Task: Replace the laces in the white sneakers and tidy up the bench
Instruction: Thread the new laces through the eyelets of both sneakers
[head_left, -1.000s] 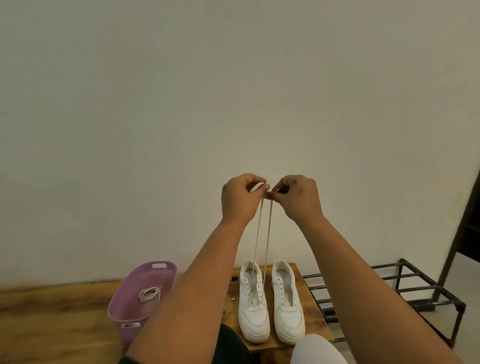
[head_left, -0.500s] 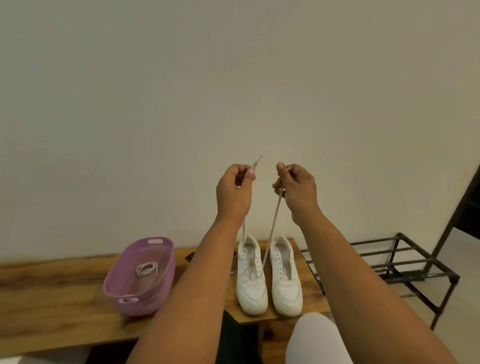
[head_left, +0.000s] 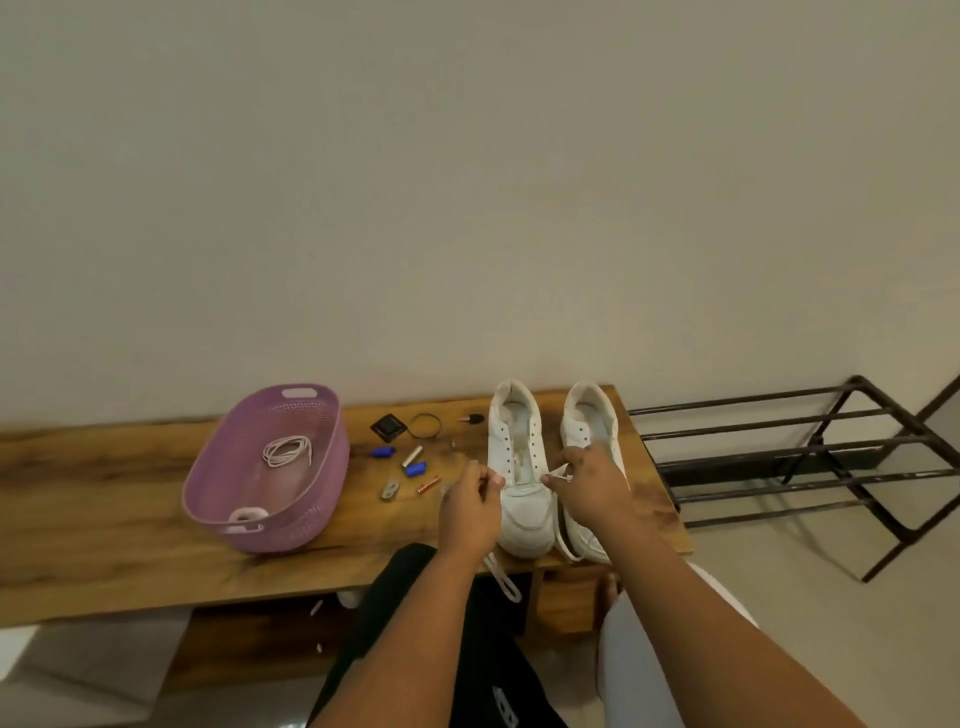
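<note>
Two white sneakers (head_left: 558, 467) stand side by side at the tabletop's (head_left: 104, 499) right end, toes toward the person. Over the left one, the left hand (head_left: 470, 512) and right hand (head_left: 592, 483) each pinch an end of a white lace (head_left: 558, 473) between curled fingers (loose tails hang past the front edge). At nine o'clock from the shoes lie small batteries and oddments (head_left: 410, 457), then a purple basket (head_left: 270, 467) holding a coiled lace (head_left: 287, 451). At three o'clock stands a black metal rack (head_left: 779, 457).

A wooden bench (head_left: 130, 467) spans the lower frame. On it stand a purple basket (head_left: 311, 512) at centre-left and two white sneakers (head_left: 519, 467) at its right end. Small bits (head_left: 410, 460) lie between them.
</note>
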